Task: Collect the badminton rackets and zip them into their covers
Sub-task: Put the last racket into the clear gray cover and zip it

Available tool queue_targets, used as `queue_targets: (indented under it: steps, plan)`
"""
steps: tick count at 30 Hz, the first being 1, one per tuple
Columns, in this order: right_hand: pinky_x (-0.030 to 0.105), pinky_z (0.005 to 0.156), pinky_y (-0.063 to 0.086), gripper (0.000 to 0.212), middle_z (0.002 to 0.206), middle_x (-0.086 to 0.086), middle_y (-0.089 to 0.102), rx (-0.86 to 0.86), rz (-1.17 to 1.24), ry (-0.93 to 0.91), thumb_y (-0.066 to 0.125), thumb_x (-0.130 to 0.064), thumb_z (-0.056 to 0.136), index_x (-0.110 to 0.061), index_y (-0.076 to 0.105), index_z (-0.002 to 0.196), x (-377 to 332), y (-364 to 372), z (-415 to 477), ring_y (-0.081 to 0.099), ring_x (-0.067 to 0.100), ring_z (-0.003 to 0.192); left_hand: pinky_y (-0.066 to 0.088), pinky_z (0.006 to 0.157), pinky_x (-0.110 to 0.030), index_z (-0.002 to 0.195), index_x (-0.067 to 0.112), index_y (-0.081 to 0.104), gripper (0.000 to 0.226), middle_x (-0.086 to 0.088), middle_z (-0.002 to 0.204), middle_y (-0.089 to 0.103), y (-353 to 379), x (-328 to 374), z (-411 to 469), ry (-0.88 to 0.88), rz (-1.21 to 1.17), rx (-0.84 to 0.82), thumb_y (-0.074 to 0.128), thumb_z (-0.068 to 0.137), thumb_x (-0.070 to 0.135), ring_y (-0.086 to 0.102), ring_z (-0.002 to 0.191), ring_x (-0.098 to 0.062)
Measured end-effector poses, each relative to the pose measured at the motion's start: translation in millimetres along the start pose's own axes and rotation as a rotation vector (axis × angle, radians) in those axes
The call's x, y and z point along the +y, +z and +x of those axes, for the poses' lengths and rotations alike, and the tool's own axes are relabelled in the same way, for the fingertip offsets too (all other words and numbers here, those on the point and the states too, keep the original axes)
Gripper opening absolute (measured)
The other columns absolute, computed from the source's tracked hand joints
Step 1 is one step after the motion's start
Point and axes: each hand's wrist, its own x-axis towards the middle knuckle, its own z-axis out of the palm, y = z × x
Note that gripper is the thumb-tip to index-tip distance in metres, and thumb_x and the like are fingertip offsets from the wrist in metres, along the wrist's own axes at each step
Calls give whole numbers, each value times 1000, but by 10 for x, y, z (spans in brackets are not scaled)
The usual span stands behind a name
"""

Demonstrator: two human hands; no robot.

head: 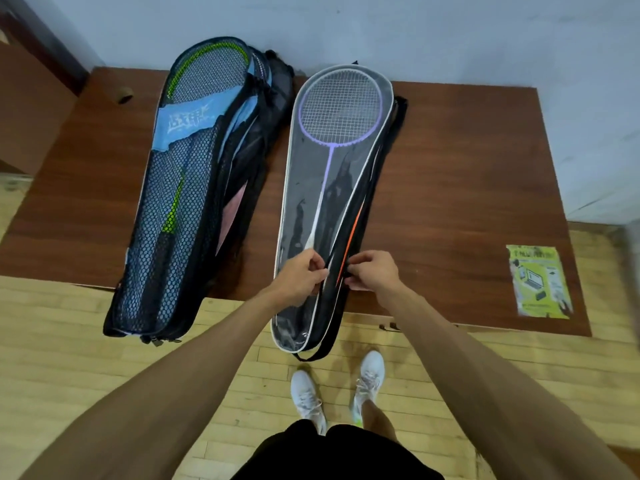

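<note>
Fingers (320, 268) of the left hand (301, 277) pinch the white-trimmed edge of a clear cover (304, 202) near its lower end, and the right hand (374, 271) pinches the black edge beside it. On the wooden table (467, 168), a mesh cover (152, 265) holding a green racket (173, 209) lies left. The clear cover, at centre, shows a purple racket (341, 109), and a green leaflet (538, 282) lies right.

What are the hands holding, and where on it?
The clear racket cover, pinched at its right edge near the handle end: left hand on the clear front, right hand on the black back.
</note>
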Motion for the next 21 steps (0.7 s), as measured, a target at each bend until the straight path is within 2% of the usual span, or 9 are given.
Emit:
queue_targets:
  steps: [1,3,5,8,12,15,18,21]
  plan:
    - [25,48,57,14,75,8,67,32,-38,-21,59,-1,88,-13,65,84,-1,-90,23,65,11,49,45,49,-21,97,6,52,6,-7,77,55,8,-1,11,-3,32,-23,54,95,12,52,59,-16]
    - [23,48,57,15,79,7,67,76,-96,-57,58,-3,89,-15,66,87,-50,-263,33,66,16,61,44,54,-16,103,6,53,11,-5,88,57,-1,18,74,23,94,-51,51,96,14,55,68,-13]
    - [24,53,58,15,82,7,67,100,-128,-90,58,-3,88,-14,67,93,-98,-426,67,66,18,67,45,63,-20,103,9,54,10,-5,95,59,-41,85,169,63,147,-48,51,96,15,57,77,-15]
    - [32,69,60,17,89,7,70,148,-219,-166,61,-10,86,-13,69,101,-238,-643,144,69,22,76,45,77,-26,108,9,59,15,-6,103,62,-113,260,387,110,223,-11,52,95,13,58,88,-19]
    - [41,86,56,10,90,3,72,210,-302,-256,63,-19,81,-25,68,87,-564,-891,458,68,24,93,43,88,-26,113,8,62,23,-10,112,64,-173,585,813,168,300,-18,52,91,7,60,104,-24]
    - [42,89,55,13,88,-2,69,188,-310,-322,61,-18,80,-28,66,86,-891,-1037,796,67,23,94,42,93,-27,117,7,60,27,-10,119,62,-196,851,1207,195,378,-7,52,92,8,57,111,-24]
    - [41,90,54,16,98,-3,70,159,-314,-383,58,-19,82,-24,68,94,-1217,-1197,1161,67,22,97,40,98,-29,123,8,57,31,-9,126,56,-190,1099,1607,227,472,-25,50,93,7,54,116,-23]
    - [39,93,52,20,104,0,71,170,-353,-409,56,-19,85,-20,68,101,-1521,-1340,1600,66,20,90,42,97,-35,121,11,57,31,-6,125,51,-171,1275,2033,242,598,20,50,91,9,53,113,-25]
